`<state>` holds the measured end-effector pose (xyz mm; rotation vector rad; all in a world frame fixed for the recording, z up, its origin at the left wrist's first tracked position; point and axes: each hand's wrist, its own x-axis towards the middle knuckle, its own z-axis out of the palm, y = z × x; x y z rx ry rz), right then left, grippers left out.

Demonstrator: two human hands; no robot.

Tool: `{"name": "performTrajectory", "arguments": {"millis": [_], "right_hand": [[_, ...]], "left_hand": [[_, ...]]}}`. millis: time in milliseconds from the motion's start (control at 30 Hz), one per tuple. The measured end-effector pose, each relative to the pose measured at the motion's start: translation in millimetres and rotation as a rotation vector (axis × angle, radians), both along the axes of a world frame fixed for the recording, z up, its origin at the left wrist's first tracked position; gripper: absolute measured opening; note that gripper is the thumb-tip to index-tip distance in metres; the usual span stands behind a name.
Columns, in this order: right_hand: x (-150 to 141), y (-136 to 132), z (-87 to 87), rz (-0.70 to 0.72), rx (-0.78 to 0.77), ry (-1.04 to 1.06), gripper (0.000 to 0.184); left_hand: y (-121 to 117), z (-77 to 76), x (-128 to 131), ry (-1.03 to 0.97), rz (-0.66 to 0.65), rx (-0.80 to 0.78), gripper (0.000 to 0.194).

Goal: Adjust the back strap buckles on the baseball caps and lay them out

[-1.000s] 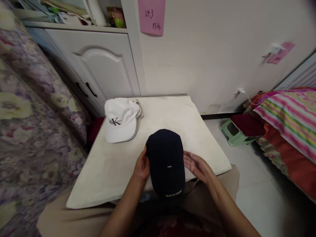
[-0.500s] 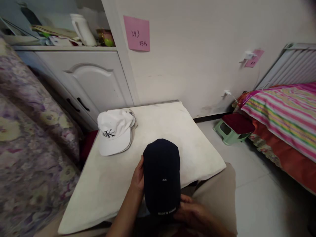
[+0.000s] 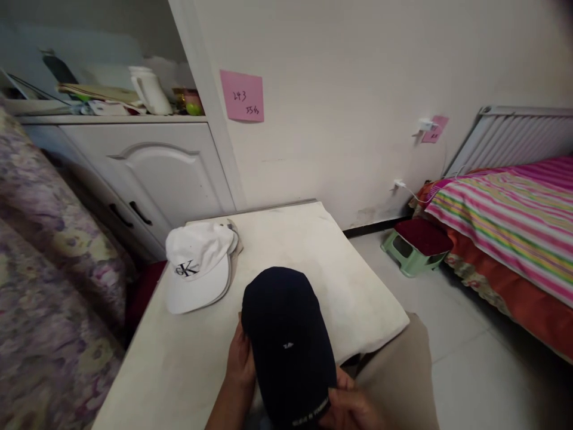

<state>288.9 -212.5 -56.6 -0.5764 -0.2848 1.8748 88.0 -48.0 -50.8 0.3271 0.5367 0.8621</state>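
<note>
A dark navy baseball cap [image 3: 286, 334] is held between my two hands over the table's near edge, its lettered brim toward me. My left hand [image 3: 240, 357] grips the crown's left side, with the fingertips hidden behind the cap. Pinching the brim at the lower right is my right hand [image 3: 347, 397], its thumb on top. To the left on the table lies a white baseball cap [image 3: 201, 263] with a black "CK" logo, stacked on at least one other cap.
The cream-covered table [image 3: 286, 239] stands against the wall. A white cabinet [image 3: 156, 161] and a floral curtain [image 3: 54, 286] are at left. On the right are a green stool [image 3: 414, 251] with a dark red top and a bed [image 3: 501, 209] with striped bedding.
The navy cap has turned slightly, its crown shifting left and its brim right, both hands moving with it. The camera view has tilted up, so the surroundings sit lower.
</note>
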Motion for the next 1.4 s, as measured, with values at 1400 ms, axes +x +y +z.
{"name": "performTrajectory", "arguments": {"millis": [1400], "right_hand": [[216,336,-24.9,-0.576,-0.159,-0.465,0.032]], "left_hand": [[11,-17.2,15,-0.132,0.118,-0.040,0.030]]}}
